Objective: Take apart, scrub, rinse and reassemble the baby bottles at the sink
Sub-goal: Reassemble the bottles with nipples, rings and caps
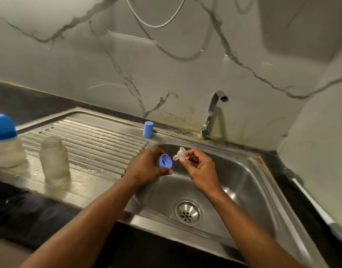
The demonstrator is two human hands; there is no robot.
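while both hands hang over the shiny steel sink bowl (243,182), the left hand (147,167) holds a small blue plastic screw ring (164,161) and the right hand (200,168) holds a soft clear rubber teat (178,154). the ring's open hole faces up and toward the camera. it sits at the tips of the left fingers, with the thumb curled under it. the teat lies tilted, with its narrow tip pointing left and down toward the ring and its wide base up and to the right. it sticks out past the right fingertips, which pinch its wide base. the ring and the teat are just beside each other but do not touch. both arms reach forward from the bottom, and the backs of both hands face up.

on the ribbed steel draining board (100,136) to the left stands a clear plastic bottle body (55,161), with no top on it. further left stands a second clear bottle with a round blue cap (4,140). a small blue cap (148,129) stands on the sink's back rim. the silver bent tap (210,115) stands behind the bowl. the round steel drain (188,211) is in the bottom of the bowl.
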